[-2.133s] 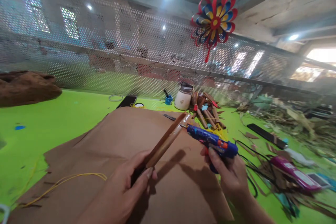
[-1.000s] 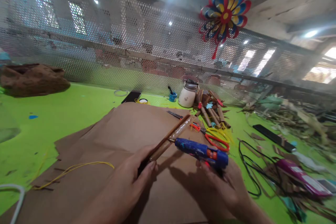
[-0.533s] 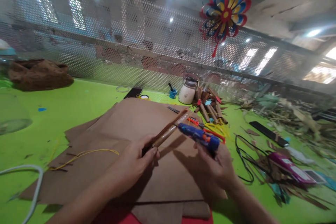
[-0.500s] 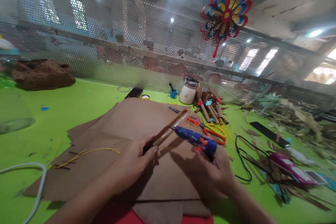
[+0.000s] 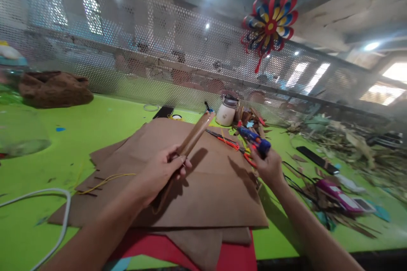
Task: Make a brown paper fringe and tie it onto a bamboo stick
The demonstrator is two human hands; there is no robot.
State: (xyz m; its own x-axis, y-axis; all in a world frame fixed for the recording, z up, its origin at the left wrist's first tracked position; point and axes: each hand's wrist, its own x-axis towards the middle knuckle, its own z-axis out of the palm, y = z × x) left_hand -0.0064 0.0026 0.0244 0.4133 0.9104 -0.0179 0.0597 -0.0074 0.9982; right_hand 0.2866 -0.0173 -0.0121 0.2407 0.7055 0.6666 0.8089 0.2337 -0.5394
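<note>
Brown paper strip [image 5: 197, 132] is held in the left hand [image 5: 167, 168], whose fingers are closed around its middle part. The right hand [image 5: 267, 163] is also closed, around the handle of a blue glue gun [image 5: 256, 139], and the nozzle is apart from the strip. The strip is long, narrow and tilted; its upper end leans away from the person and looks shiny, and its lower end comes out below the hand. It is above the brown sheets [image 5: 203, 194], which are stacked on the green counter [image 5: 124, 114]. Scissors [image 5: 233, 145] with orange handles lie near the right hand; behind them stands a whitish jar [image 5: 226, 112].
</note>
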